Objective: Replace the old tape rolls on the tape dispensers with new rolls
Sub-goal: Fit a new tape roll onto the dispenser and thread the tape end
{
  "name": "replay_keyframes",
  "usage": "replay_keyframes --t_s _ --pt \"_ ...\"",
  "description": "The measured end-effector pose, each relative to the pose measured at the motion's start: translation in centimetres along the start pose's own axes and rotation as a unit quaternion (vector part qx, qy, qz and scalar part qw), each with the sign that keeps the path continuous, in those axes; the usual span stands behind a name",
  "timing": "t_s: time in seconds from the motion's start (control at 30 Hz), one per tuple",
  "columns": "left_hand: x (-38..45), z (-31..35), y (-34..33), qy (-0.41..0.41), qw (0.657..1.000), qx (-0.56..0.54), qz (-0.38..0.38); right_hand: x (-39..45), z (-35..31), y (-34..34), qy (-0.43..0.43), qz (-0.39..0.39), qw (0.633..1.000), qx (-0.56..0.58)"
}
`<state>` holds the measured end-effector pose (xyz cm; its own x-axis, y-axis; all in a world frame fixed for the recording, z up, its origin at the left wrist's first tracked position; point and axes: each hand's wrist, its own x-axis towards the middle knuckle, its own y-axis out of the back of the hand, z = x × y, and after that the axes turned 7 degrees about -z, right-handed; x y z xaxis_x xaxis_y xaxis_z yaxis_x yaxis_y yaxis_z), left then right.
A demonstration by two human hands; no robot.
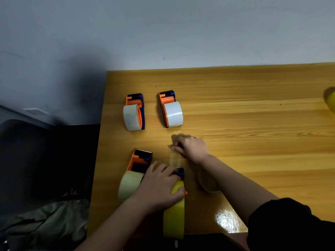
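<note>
Pale grey wall [163, 33] behind, dim at the left. Wooden tabletop [253, 124], yellow-orange with visible grain, back edge against the wall, left edge beside a dark chair [36, 151] and a crumpled greenish bag [54, 223] on the floor side.

Toward the back-left corner of the tabletop: two orange-and-blue tape dispensers, side by side but apart. Left one [134, 113] loaded with a whitish roll; right one [171, 109] likewise loaded with a whitish roll, cutter ends pointing to the back edge.

Nearer the front edge, close to the left edge: a third dispenser [139, 163], serrated blade toward the back, a pale greenish roll [129, 185] seated on it.

Just right of it, a fourth dispenser [180, 173], mostly hidden, only a blue and black tip and a bit of orange showing. Yellow roll [174, 214] on it, reaching toward the front edge. Left hand [159, 185] on top of dispenser and yellow roll, fingers curled round them in a grip.

Strip of clear tape [175, 159] drawn out from the fourth dispenser's tip toward the back. Right hand [192, 147] at the far end of the strip, fingertips pinching it, low against the tabletop. Black sleeve [290, 223] at the front-right corner.

Under the right forearm, a near-transparent roll [208, 183] lying flat on the tabletop. At the right edge, a blurred yellow object [330, 101], too cut off to identify.
</note>
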<state>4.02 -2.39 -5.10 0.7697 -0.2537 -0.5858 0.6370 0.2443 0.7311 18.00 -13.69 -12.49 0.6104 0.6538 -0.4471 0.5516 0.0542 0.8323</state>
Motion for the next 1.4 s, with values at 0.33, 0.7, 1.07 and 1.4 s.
replay_keyframes --t_s 0.33,0.7,1.07,1.4 --pt "-0.4 -0.1 -0.6 0.055 0.998 -0.018 -0.027 -0.6 -0.3 -0.1 0.003 0.035 0.999 0.000" --pt "-1.8 1.3 -0.9 0.149 0.988 0.009 0.041 -1.0 -0.7 0.0 -0.050 0.019 0.998 0.039" --pt "-2.8 2.5 -2.4 0.237 0.742 -0.617 -0.111 -1.3 0.8 -0.3 -0.089 0.000 0.984 0.154" --pt "-4.8 1.7 -1.7 0.129 0.679 -0.722 0.040 -3.3 0.3 1.5 -0.058 0.050 0.912 0.404"
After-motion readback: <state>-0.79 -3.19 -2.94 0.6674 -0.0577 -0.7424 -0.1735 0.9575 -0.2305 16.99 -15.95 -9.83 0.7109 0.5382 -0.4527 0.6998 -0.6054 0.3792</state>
